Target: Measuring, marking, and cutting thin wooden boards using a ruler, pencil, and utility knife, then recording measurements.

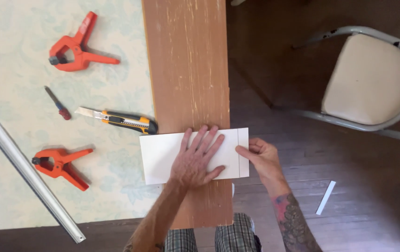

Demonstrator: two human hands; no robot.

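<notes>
Your left hand (194, 158) lies flat with fingers (203, 139) spread, palm pressing on the white sheet (160, 156). Your right hand (261, 157) sits at the sheet's right end, fingers curled together, thumb and fingertips pinching the edge that overhangs the wooden board (188, 65). That end carries a thin drawn line running parallel to the short edge, just left of your right fingertips.

The sheet lies crosswise on the board, its long axis running left to right, while the board runs away from you. The left hand is over the sheet's middle; the right holds only the overhang.

Just left of the board, touching the sheet's upper corner, lies a yellow-and-black utility knife (123, 120), blade out. Further left are two orange spring clamps (76, 46) (60, 164), a small screwdriver (57, 103) and a metal straightedge (22, 168). Right of the board stands a cushioned chair (372, 77); a white strip (326, 197) lies on the floor.
</notes>
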